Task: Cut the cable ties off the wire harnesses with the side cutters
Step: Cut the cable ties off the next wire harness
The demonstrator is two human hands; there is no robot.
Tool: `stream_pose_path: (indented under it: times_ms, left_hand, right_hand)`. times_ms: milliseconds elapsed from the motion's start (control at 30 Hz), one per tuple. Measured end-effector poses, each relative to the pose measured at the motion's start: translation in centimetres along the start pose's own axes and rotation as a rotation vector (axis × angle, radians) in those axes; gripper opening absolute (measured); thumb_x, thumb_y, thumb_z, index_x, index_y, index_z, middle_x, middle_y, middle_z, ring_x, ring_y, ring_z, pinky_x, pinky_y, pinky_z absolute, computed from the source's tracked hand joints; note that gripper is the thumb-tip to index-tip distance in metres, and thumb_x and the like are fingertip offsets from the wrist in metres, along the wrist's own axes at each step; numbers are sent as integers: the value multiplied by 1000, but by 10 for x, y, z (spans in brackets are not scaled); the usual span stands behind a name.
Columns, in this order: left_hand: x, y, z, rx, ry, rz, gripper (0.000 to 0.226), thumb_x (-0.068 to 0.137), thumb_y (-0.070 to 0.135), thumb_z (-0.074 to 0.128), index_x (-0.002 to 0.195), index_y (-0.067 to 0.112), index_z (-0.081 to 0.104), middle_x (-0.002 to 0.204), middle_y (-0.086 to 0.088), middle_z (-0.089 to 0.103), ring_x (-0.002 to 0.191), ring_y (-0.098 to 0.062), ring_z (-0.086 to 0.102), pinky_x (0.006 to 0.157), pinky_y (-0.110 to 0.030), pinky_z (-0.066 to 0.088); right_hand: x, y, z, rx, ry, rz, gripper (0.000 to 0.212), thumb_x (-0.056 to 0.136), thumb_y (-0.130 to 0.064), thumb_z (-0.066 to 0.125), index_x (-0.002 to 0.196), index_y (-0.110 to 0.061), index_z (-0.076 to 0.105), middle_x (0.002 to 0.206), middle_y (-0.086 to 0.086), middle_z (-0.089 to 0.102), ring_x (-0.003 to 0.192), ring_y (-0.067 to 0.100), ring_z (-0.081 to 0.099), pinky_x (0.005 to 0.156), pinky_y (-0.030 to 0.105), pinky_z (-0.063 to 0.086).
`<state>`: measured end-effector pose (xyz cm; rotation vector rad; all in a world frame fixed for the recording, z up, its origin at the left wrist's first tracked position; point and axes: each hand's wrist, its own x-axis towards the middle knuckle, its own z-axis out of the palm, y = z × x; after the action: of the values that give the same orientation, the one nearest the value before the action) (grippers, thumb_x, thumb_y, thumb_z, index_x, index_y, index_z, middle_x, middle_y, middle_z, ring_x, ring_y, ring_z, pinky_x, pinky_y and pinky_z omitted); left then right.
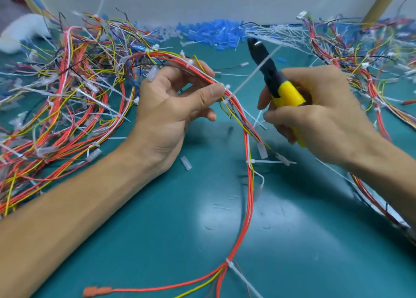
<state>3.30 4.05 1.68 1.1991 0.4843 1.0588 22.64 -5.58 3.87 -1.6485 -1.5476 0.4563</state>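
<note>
My left hand (171, 108) pinches a harness of red, white and yellow wires (248, 203) between thumb and forefinger, just left of a white cable tie (227, 88) whose long tail (252, 73) sticks up to the right. My right hand (319, 113) grips the yellow handles of the side cutters (267, 72). Their black jaws point up and away, to the right of the tie and apart from it. The harness curves down toward me, carrying two more white ties (251, 162) (229, 261).
A tangled pile of harnesses (67, 99) lies at the left and another (371, 56) at the right, on the green mat (171, 225). Blue connectors (213, 32) and loose white ties (276, 34) are heaped along the back wall. Small clear sleeves (186, 162) lie on the mat.
</note>
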Motion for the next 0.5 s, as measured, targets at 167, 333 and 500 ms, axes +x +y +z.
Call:
stream_pose_path:
  times_ms: [167,333,500]
  left_hand:
    - [2,3,-2,16,-37,-7,33,87,5,67,115,5,51,95,-5,74,80,-17,71,61,-32,62]
    - [2,4,-3,7,-22,29,24,87,8,71,102,11,52,83,-9,72,61,-26,70,50,-30,58]
    - [2,2,-4,5,7,41,19,92,-2,65,99,9,52,74,-6,66,53,-24,65,46,-30,53]
  right_hand:
    - [3,5,-12,-76,72,-35,10,67,-19,71,76,-16,67,58,1,59,53,27,54,52,33,43]
    - [0,2,-8,-277,31,-170,13,74,-21,69,85,-16,67,66,8,59,63,35,50,57,46,48]
    - [-4,-2,-7,-383,-36,-203,13,73,-26,66,84,-22,62,67,3,57,66,32,51,58,46,46]
